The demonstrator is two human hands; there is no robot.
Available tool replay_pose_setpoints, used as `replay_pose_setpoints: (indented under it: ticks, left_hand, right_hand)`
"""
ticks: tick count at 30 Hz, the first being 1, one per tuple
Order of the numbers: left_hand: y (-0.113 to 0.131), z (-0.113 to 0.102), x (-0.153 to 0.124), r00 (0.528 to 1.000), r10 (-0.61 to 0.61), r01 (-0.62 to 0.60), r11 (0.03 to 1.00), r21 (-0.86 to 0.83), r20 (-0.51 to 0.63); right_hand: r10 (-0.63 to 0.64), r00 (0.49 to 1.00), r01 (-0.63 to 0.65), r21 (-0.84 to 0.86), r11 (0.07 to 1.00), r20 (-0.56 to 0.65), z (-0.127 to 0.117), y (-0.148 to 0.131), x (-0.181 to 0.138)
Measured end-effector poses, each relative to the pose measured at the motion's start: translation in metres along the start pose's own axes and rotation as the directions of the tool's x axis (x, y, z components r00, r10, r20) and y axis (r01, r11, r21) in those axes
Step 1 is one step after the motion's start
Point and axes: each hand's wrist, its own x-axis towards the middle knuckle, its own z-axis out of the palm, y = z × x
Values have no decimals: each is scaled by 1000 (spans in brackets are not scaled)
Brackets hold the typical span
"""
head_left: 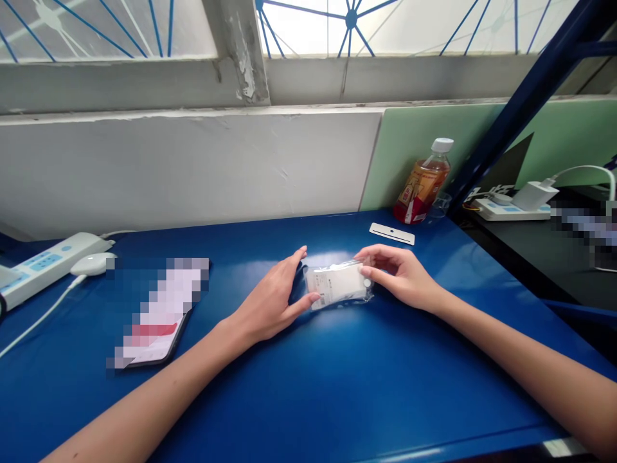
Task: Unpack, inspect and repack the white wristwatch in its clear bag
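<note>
Twelve o'clock from me, a clear, crinkled, rectangular plastic packet stretches roughly from nine to three o'clock, pinched at its three-o'clock end by my right hand. Inside shows a flat white rectangular insert, small print toward nine o'clock.

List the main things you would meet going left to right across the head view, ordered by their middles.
White power strip, phone, left hand, clear packet, drink bottle, second power strip.
</note>
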Motion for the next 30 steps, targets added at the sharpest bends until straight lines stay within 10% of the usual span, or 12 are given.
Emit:
replay_pose_setpoints:
  ticks: [11,17,30]
  left_hand:
    - [2,-1,2,994,97,-100,994,42,58]
    - [1,1,3,996,58,-61,998,34,62]
    - [3,-2,3,994,67,-71,997,41,81]
  right_hand:
    - [-203,964,261,-472,842,170,1,12,-2]
    - [-157,905,349,-480,805,395,-3,8,-6]
    - [-71,909,285,-489,824,411,-3,11,-5]
